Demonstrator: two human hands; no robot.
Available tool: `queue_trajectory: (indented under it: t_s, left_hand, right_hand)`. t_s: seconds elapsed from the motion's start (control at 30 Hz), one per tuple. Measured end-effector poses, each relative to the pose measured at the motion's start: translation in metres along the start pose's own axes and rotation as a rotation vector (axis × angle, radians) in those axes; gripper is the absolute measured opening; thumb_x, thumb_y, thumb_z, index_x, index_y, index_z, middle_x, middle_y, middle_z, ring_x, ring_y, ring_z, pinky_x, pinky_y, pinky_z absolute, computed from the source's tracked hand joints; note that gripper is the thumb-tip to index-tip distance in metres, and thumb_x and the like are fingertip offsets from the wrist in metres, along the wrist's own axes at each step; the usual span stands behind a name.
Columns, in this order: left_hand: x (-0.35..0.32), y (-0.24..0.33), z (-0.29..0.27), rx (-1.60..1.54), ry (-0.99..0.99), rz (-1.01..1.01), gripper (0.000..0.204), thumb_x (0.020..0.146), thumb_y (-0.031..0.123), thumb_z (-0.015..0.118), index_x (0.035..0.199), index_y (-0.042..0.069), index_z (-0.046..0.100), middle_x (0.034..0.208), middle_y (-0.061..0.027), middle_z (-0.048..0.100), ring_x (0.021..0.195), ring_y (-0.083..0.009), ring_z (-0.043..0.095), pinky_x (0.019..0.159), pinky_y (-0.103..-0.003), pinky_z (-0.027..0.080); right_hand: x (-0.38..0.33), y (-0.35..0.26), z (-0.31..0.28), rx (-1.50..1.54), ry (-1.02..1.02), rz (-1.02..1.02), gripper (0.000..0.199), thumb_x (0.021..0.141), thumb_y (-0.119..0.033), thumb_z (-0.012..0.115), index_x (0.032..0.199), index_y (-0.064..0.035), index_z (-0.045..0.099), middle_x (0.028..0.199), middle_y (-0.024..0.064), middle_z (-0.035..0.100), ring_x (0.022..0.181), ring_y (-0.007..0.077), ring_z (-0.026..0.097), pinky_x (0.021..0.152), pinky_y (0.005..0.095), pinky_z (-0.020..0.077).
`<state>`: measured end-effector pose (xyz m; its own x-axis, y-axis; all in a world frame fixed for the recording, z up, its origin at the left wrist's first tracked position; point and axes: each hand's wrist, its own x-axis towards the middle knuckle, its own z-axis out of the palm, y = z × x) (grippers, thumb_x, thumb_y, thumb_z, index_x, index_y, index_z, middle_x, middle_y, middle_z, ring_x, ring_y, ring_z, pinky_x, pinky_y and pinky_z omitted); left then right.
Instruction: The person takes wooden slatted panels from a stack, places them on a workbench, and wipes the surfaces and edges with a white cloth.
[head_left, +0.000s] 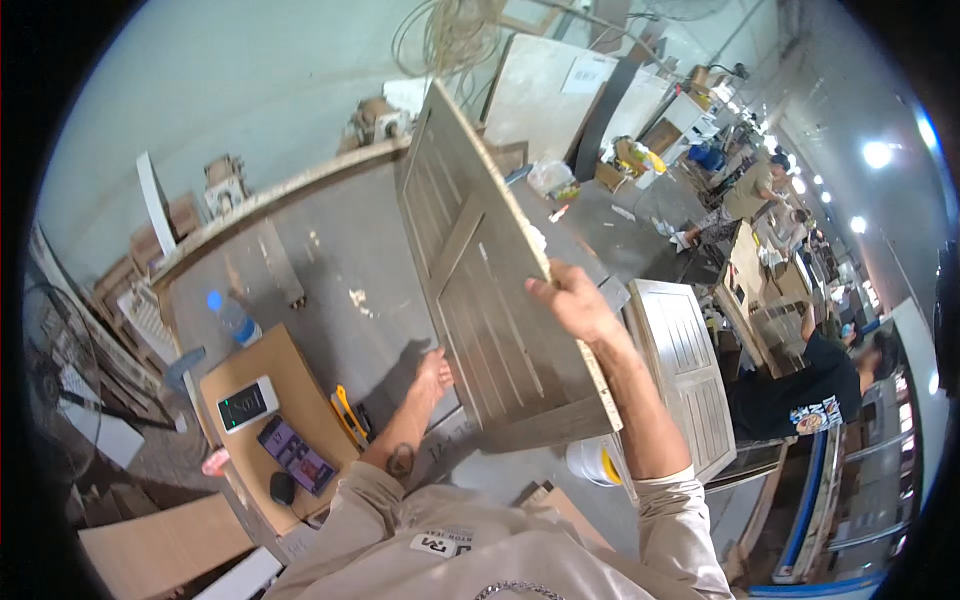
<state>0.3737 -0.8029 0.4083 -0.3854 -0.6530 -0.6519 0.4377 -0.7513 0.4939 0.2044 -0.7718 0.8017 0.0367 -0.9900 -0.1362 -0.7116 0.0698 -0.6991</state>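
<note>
A grey-brown wooden cabinet door (490, 290) with grooved panels and a diagonal strip stands tilted on edge over the worktable. My right hand (578, 305) grips its upper edge, thumb on the grooved face and fingers over the pale edge. Low on the door's left side, my left hand (435, 370) is closed at the edge, its fingertips partly hidden. Beneath, the grey worktable (350, 250) bears small pale scraps. Left of my left forearm lie a yellow utility knife (350, 417) and a cardboard piece (255, 370).
On the cardboard rest a white phone (247, 404), a purple-screened phone (297, 455) and a dark rounded object (282, 488). A water bottle (235, 318) lies nearby. At right are a second panelled door (682, 365), a white bucket (592, 464) and a co-worker in a black shirt (800, 390).
</note>
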Motion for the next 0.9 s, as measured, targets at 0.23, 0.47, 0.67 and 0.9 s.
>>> queue_trajectory:
  t_s: [0.23, 0.47, 0.67, 0.9]
  left_hand:
    - [-0.042, 0.001, 0.023, -0.205, -0.193, 0.064, 0.046, 0.098, 0.043, 0.045, 0.088, -0.001, 0.051, 0.065, -0.0026, 0.045, 0.046, -0.0138, 0.034, 0.051, -0.029, 0.036]
    - [-0.058, 0.027, 0.085, 0.042, -0.882, 0.327, 0.040, 0.101, 0.033, 0.043, 0.106, -0.002, 0.059, 0.100, -0.0117, 0.064, 0.094, -0.0264, 0.060, 0.089, -0.038, 0.048]
    - [-0.176, -0.043, 0.244, 0.544, -0.700, 0.500, 0.061, 0.098, 0.042, 0.049, 0.132, -0.008, 0.044, 0.129, -0.0148, 0.055, 0.117, -0.0272, 0.053, 0.101, -0.041, 0.042]
    - [-0.212, -0.307, 0.251, 1.329, -0.794, 0.344, 0.060, 0.096, 0.049, 0.051, 0.108, -0.009, 0.062, 0.100, -0.0142, 0.067, 0.088, -0.0237, 0.063, 0.082, -0.036, 0.050]
  right_hand:
    - [-0.103, 0.026, -0.032, 0.204, 0.187, -0.101, 0.033, 0.093, -0.023, 0.055, 0.112, 0.0031, 0.057, 0.091, 0.0185, 0.066, 0.086, 0.0216, 0.060, 0.082, 0.0366, 0.0456]
    - [-0.302, 0.063, -0.034, 0.136, 0.584, 0.114, 0.035, 0.096, -0.033, 0.055, 0.109, -0.0012, 0.055, 0.084, 0.0180, 0.063, 0.076, 0.0280, 0.059, 0.073, 0.0389, 0.0465]
    - [-0.482, 0.158, 0.079, 0.510, 1.464, 0.525, 0.037, 0.095, -0.037, 0.058, 0.099, 0.0002, 0.061, 0.082, 0.0137, 0.063, 0.074, 0.0198, 0.056, 0.070, 0.0353, 0.0456]
    - [-0.621, 0.242, 0.309, 0.507, 2.240, 1.323, 0.046, 0.095, -0.039, 0.055, 0.084, 0.0044, 0.063, 0.070, 0.0127, 0.059, 0.070, 0.0142, 0.051, 0.068, 0.0349, 0.0456]
